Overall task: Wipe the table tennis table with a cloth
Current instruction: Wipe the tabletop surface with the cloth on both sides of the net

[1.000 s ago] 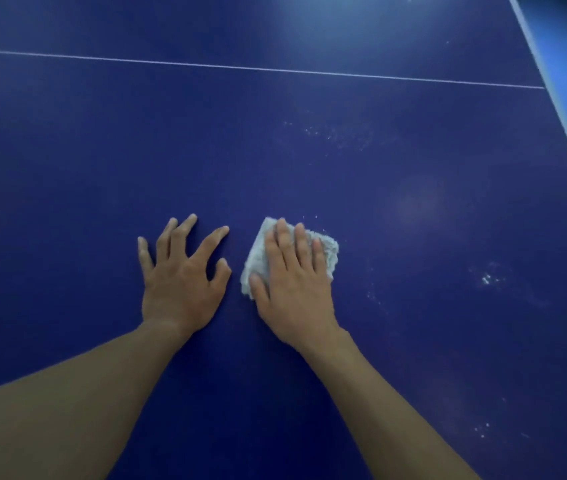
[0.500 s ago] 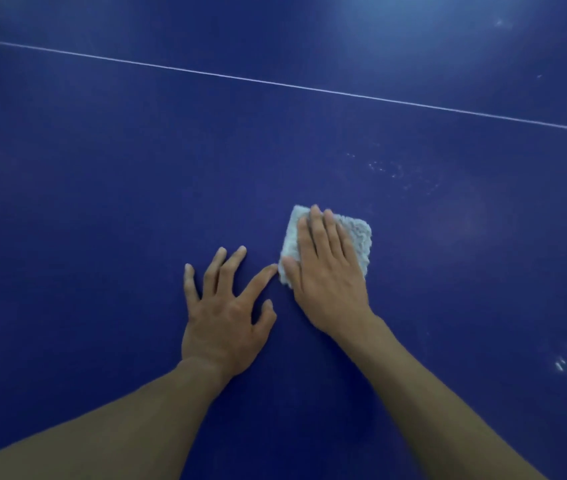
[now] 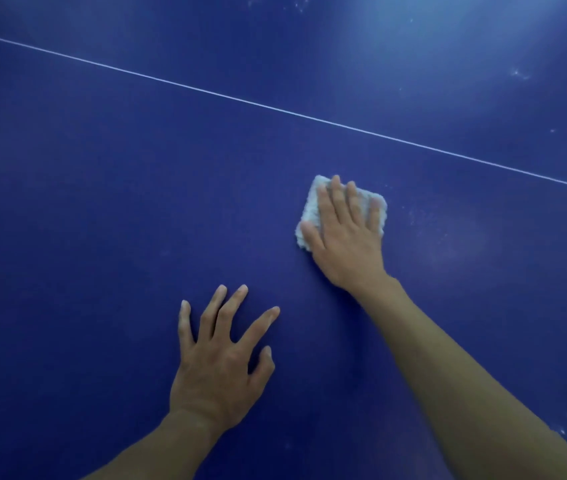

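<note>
The dark blue table tennis table (image 3: 102,209) fills the whole view. A small folded white cloth (image 3: 312,209) lies flat on it right of centre. My right hand (image 3: 344,237) presses down on the cloth with fingers flat and together, covering most of it. My left hand (image 3: 221,355) rests lower and to the left on the bare surface, fingers spread, holding nothing.
A thin white line (image 3: 275,107) runs across the table from upper left to right, just beyond the cloth. Faint pale dust specks (image 3: 427,220) lie right of the cloth, and more (image 3: 517,72) at the upper right. A glare patch brightens the top right.
My right hand has pushed the cloth away from me toward the white line, parting from the left hand, which stayed planted. The view has shifted, so the line now slants more steeply.
</note>
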